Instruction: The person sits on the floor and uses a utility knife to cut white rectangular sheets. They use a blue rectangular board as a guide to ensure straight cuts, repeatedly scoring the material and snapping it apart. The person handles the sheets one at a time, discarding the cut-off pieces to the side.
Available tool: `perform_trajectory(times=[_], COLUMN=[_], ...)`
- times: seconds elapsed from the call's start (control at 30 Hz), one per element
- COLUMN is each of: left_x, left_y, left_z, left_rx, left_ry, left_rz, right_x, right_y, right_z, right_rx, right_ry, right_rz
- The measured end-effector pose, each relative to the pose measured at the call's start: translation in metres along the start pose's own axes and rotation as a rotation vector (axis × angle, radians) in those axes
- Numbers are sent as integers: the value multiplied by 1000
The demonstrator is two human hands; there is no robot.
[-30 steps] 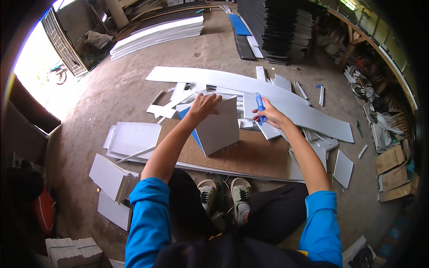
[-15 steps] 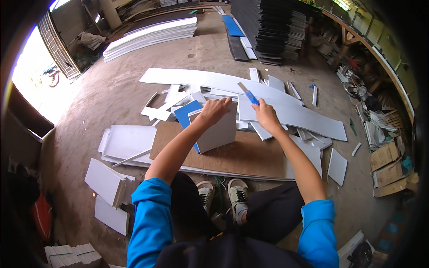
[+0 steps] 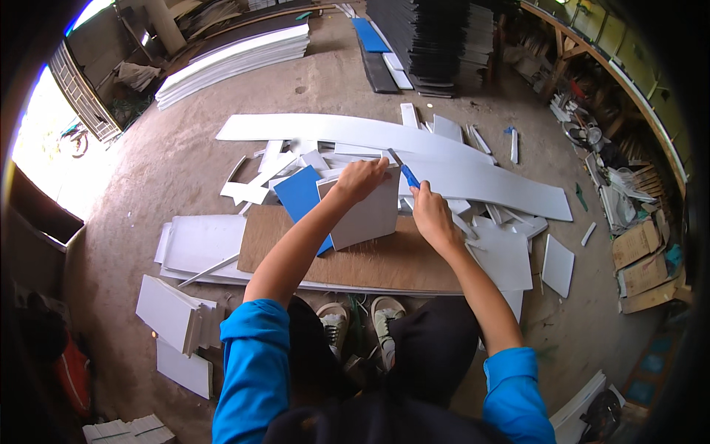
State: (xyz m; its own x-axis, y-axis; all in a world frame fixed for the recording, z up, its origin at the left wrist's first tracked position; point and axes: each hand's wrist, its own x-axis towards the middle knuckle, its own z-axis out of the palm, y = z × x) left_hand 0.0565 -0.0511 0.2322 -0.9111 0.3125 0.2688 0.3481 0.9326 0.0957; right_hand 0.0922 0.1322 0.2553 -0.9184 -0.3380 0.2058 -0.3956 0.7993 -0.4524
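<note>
Since the earlier frames the white panel has turned more upright on the brown board at the centre of the frame, and both hands have drawn closer to its top edge. The left hand is closed over the panel's upper edge, fingers curled over the top, holding it standing and slightly tilted. The right hand is wrapped in a fist around a blue-handled knife, whose tip now sits at the panel's upper right corner rather than out over the long strips as before.

A blue sheet leans just behind the panel on its left side, partly hidden by the left forearm. Beyond the hands, long white strips lie across the concrete floor from centre to right, with small white offcuts scattered around them. More white panels lie under and left of the board, and a few stand at lower left. The person's two shoes rest at the board's near edge, below the centre.

At upper left a stack of white sheets lies flat; at top centre stands a tall dark stack with a blue sheet beside it. Brown cardboard boxes sit at the right rim, their markings too small to tell.
</note>
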Motion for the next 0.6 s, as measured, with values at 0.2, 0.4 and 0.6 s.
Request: perform_trajectory(times=[0.2, 0.4, 0.6], left_x=[1, 3, 2], left_y=[-2, -4, -4], left_z=[1, 5, 4], left_rx=[20, 20, -1], left_ry=[20, 29, 35], left_rz=[-7, -14, -10], right_x=[-5, -4, -6], right_y=[-7, -5, -8], right_z=[1, 8, 7], right_rx=[-30, -24, -38], right_ry=[-17, -41, -78], right_rz=[27, 56, 61])
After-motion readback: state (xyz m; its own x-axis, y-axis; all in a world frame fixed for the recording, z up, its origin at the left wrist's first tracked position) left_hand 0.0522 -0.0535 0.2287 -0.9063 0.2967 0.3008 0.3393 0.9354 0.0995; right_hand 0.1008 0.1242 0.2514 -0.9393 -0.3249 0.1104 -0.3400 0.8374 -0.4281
